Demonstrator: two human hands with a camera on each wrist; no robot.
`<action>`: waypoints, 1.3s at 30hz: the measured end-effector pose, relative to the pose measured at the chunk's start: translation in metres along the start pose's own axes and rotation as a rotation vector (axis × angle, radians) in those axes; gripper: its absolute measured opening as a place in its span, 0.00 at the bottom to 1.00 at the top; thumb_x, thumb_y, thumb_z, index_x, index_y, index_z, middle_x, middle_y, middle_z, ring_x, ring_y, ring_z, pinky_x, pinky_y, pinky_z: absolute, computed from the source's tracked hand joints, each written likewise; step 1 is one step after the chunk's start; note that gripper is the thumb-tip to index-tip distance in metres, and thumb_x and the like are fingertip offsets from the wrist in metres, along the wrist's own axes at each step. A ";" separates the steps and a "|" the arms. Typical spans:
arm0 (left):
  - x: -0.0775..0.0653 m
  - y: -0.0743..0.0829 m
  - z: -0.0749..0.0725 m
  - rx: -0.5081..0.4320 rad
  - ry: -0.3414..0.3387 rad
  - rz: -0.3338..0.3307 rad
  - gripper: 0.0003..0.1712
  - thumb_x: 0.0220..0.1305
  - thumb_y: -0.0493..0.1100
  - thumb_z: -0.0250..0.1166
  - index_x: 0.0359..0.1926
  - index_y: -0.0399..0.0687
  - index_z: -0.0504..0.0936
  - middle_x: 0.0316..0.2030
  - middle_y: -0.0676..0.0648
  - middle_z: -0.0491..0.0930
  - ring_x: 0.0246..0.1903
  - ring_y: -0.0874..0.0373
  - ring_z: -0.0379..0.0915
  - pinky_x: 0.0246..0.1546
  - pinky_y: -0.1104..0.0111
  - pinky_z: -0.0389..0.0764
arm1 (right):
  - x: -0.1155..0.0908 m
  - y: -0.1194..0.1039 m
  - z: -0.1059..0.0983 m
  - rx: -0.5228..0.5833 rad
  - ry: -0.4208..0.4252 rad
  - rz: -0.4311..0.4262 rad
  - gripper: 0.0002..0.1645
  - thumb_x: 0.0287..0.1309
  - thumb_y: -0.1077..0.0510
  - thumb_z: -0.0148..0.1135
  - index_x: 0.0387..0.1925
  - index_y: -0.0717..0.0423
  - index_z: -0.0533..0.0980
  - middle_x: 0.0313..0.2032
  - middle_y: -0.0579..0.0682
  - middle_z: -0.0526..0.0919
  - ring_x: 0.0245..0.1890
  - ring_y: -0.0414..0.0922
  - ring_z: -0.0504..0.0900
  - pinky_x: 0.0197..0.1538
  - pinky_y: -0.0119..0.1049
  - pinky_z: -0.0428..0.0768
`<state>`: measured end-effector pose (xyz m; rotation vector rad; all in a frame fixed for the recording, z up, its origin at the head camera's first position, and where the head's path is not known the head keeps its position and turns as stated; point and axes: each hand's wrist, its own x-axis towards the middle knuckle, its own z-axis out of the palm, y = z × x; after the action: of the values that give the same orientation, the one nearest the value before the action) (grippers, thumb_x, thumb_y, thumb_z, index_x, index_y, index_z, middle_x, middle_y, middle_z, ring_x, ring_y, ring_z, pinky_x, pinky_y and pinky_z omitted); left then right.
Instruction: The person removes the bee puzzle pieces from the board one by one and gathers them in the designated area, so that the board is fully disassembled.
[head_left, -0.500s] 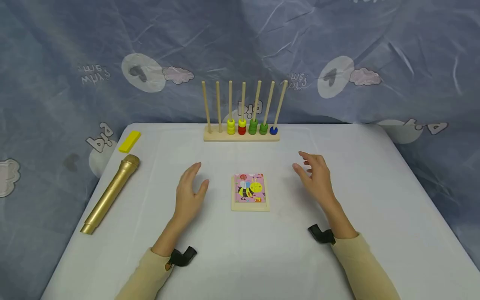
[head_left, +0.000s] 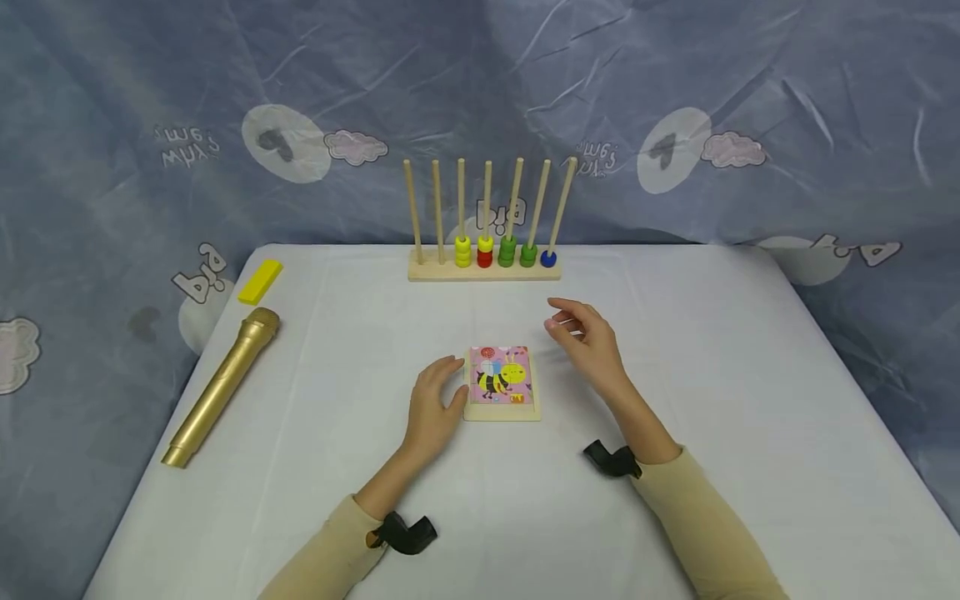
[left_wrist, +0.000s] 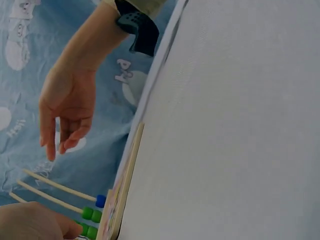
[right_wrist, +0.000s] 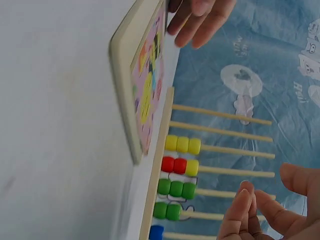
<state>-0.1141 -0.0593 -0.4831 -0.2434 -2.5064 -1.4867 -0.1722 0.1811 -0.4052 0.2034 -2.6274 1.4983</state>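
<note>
Centrally, the bee puzzle (head_left: 501, 379) lay between empty hands: just beside the loosely spread left hand (head_left: 435, 408), farther from the relaxed right hand (head_left: 596, 350).

A bead rack (head_left: 485, 259) and cartoon-printed cloth (head_left: 450, 75) suggest a play area.

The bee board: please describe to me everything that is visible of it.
The bee board is pale, wood by its look, with a pink picture of a yellow-and-black bee and a bare strip along its near edge. It lies flat, face up, on the white table. The left hand is at its left edge; whether it touches is unclear. The right hand is apart from it.
</note>
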 end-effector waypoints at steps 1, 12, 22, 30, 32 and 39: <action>-0.001 -0.001 0.002 0.014 -0.003 0.010 0.22 0.63 0.36 0.62 0.59 0.39 0.77 0.62 0.38 0.73 0.67 0.41 0.62 0.67 0.42 0.60 | 0.001 -0.002 0.003 0.026 -0.012 0.005 0.25 0.66 0.51 0.60 0.62 0.54 0.74 0.45 0.54 0.78 0.41 0.44 0.77 0.40 0.24 0.74; -0.003 -0.006 0.006 0.200 -0.048 0.072 0.21 0.62 0.39 0.65 0.57 0.44 0.81 0.64 0.39 0.73 0.69 0.40 0.59 0.68 0.41 0.54 | 0.005 -0.018 0.035 0.133 -0.096 -0.019 0.22 0.66 0.54 0.60 0.59 0.54 0.76 0.42 0.55 0.77 0.38 0.50 0.77 0.37 0.24 0.73; -0.004 -0.006 0.008 0.297 -0.072 0.072 0.20 0.63 0.40 0.65 0.56 0.46 0.83 0.66 0.39 0.71 0.72 0.40 0.55 0.71 0.40 0.45 | 0.009 -0.009 0.058 0.092 -0.142 -0.036 0.21 0.66 0.60 0.57 0.59 0.59 0.75 0.40 0.55 0.78 0.35 0.47 0.76 0.35 0.24 0.74; -0.005 -0.005 0.006 0.312 -0.080 0.061 0.19 0.63 0.40 0.65 0.56 0.46 0.83 0.66 0.39 0.70 0.72 0.40 0.55 0.71 0.40 0.45 | 0.010 -0.001 0.067 0.089 -0.154 -0.015 0.21 0.64 0.63 0.60 0.58 0.63 0.75 0.38 0.58 0.78 0.30 0.45 0.74 0.29 0.23 0.72; -0.005 -0.005 0.006 0.310 -0.084 0.062 0.19 0.63 0.41 0.64 0.56 0.46 0.83 0.66 0.39 0.70 0.72 0.40 0.55 0.71 0.40 0.45 | 0.010 0.002 0.069 0.079 -0.154 -0.006 0.21 0.63 0.63 0.60 0.58 0.63 0.75 0.38 0.57 0.79 0.31 0.44 0.75 0.31 0.23 0.73; -0.004 -0.007 0.006 0.319 -0.100 0.066 0.20 0.64 0.42 0.63 0.57 0.47 0.82 0.67 0.39 0.69 0.72 0.40 0.54 0.72 0.40 0.44 | 0.012 0.016 0.079 0.049 -0.150 -0.047 0.22 0.61 0.64 0.63 0.56 0.63 0.76 0.36 0.55 0.80 0.32 0.43 0.76 0.34 0.24 0.74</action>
<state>-0.1127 -0.0577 -0.4932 -0.3486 -2.7364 -1.0532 -0.1888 0.1210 -0.4570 0.3939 -2.6805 1.5916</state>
